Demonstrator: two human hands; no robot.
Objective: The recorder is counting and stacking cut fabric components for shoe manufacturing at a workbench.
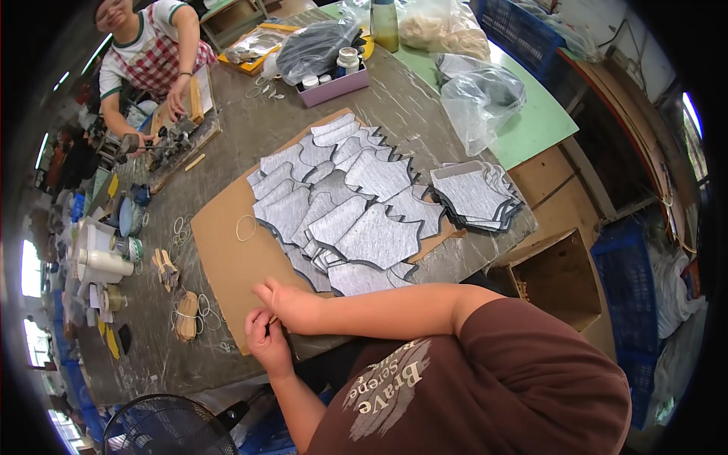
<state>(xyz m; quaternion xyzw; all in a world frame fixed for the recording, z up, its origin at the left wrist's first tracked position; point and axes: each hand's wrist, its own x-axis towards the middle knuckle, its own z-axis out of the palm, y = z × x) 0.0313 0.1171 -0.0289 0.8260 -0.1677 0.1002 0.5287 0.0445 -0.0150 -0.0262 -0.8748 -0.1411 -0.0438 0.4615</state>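
Note:
Close together near the table's front edge, my two hands meet over a corner of the brown cardboard sheet (220, 243). My left hand (268, 350) is closed, its fingertips pinched around a small dark thing too small to name. My right hand (294, 307) comes in from the right against the left fingertips. Its fingers are bent and what they hold, if anything, is hidden. Beyond them, grey cut fabric pieces (379, 235) with dark edges lie in overlapping stacks on the cardboard. One more stack of grey pieces (474, 193) sits to the right.
Rubber bands (246, 227) and tied brown bundles (186, 317) lie at left, by a white bottle (106, 262). A purple box (334, 87) with jars stands at the back. Across the table a person (155, 61) works at a board. A black fan (168, 425) stands below.

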